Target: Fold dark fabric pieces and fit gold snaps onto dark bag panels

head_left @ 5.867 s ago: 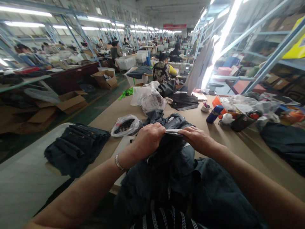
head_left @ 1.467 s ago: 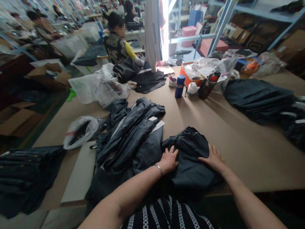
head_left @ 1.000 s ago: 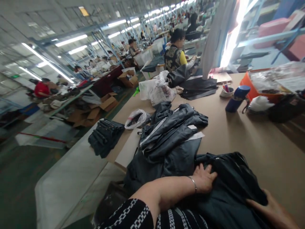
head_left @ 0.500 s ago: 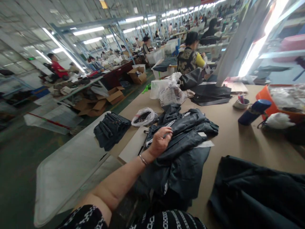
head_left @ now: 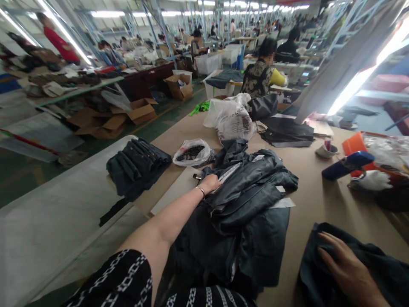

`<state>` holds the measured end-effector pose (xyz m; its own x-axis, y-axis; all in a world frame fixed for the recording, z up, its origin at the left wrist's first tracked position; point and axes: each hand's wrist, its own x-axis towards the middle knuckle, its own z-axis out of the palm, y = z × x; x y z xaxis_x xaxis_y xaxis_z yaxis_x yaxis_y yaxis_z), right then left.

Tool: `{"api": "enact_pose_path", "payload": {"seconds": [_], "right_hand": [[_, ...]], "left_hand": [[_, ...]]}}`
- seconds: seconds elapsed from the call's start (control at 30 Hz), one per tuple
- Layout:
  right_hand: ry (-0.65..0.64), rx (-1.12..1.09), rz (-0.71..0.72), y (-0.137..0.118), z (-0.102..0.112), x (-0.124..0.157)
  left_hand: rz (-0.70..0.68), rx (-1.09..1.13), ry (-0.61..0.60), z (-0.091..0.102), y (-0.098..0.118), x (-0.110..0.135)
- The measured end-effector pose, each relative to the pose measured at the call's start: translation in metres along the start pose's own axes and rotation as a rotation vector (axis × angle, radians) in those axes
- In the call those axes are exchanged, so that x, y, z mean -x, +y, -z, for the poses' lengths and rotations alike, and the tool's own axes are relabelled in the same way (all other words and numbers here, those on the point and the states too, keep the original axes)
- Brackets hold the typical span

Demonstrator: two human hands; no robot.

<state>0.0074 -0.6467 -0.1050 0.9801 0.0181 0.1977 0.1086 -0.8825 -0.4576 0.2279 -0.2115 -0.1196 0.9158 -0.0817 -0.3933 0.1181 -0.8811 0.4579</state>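
Observation:
My left hand reaches forward to the left edge of a heap of dark grey garments on the brown table. Its fingers curl into the cloth beside a white strip. A thin bracelet sits on that wrist. My right hand lies flat, fingers stretched out, on a separate dark garment at the table's near right corner.
A stack of folded dark pieces lies at the left, near a clear bag of small dark parts and a white plastic bag. A blue bottle, a cup and an orange box stand at the right. A person sits beyond.
My left hand left the right-hand garment and went forward into the left edge of the heap. My right hand has come back into view, flat on the right-hand garment. The view swung left.

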Motion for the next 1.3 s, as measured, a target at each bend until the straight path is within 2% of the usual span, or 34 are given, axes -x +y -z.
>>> {"api": "enact_pose_path", "payload": {"seconds": [0.1,0.2,0.23,0.3,0.4,0.47,0.6,0.67,0.73,0.8,0.87,0.9,1.0,1.07,1.1,1.13,1.17,1.2,1.27,1.3], "right_hand": [[-0.099,-0.111,0.128,-0.084,-0.029,-0.046],[-0.137,-0.318,0.16,-0.168,-0.039,-0.099],[-0.148,-0.379,0.13,-0.189,-0.041,-0.116],[-0.172,-0.54,-0.021,-0.218,-0.046,-0.147],[-0.148,-0.908,-0.382,-0.237,-0.06,-0.176],[-0.132,-1.091,-0.513,-0.241,-0.07,-0.182],[-0.158,-1.197,-0.49,-0.242,-0.077,-0.175],[-0.059,-1.131,-0.471,-0.235,-0.072,-0.169],[0.122,-0.842,-0.295,-0.224,-0.06,-0.163],[0.233,-0.409,0.056,-0.213,-0.041,-0.157],[0.214,-0.049,0.394,-0.209,-0.019,-0.149],[0.191,0.068,0.507,-0.21,-0.008,-0.146],[0.141,0.245,0.714,-0.223,0.022,-0.138],[0.031,0.287,0.797,-0.231,0.04,-0.137],[-0.034,0.315,0.794,-0.233,0.048,-0.138],[-0.083,0.347,0.749,-0.232,0.057,-0.138],[-0.101,0.381,0.661,-0.23,0.067,-0.139],[-0.083,0.409,0.545,-0.226,0.077,-0.14],[0.012,0.423,0.317,-0.214,0.097,-0.139],[0.07,0.399,0.23,-0.209,0.107,-0.137]], "left_hand": [[-0.064,0.069,0.038,0.017,0.002,0.002],[-0.138,0.168,0.063,0.037,0.014,0.021],[-0.171,0.21,0.067,0.044,0.019,0.03],[-0.267,0.385,0.06,0.054,0.032,0.051],[-0.412,0.796,-0.041,0.062,0.051,0.082],[-0.454,0.961,-0.12,0.061,0.059,0.097],[-0.461,1.026,-0.206,0.051,0.066,0.111],[-0.448,1.063,-0.248,0.048,0.066,0.115],[-0.427,1.108,-0.283,0.051,0.066,0.12],[-0.421,1.121,-0.331,0.058,0.068,0.126],[-0.438,1.084,-0.391,0.066,0.073,0.134],[-0.453,1.046,-0.423,0.069,0.077,0.139],[-0.504,0.92,-0.508,0.075,0.094,0.152],[-0.546,0.848,-0.523,0.079,0.105,0.16],[-0.562,0.821,-0.478,0.083,0.109,0.165],[-0.572,0.8,-0.379,0.088,0.112,0.17],[-0.581,0.789,-0.216,0.095,0.114,0.177],[-0.59,0.785,-0.002,0.102,0.115,0.184],[-0.613,0.796,0.454,0.116,0.113,0.201],[-0.629,0.803,0.607,0.119,0.112,0.21]]}}
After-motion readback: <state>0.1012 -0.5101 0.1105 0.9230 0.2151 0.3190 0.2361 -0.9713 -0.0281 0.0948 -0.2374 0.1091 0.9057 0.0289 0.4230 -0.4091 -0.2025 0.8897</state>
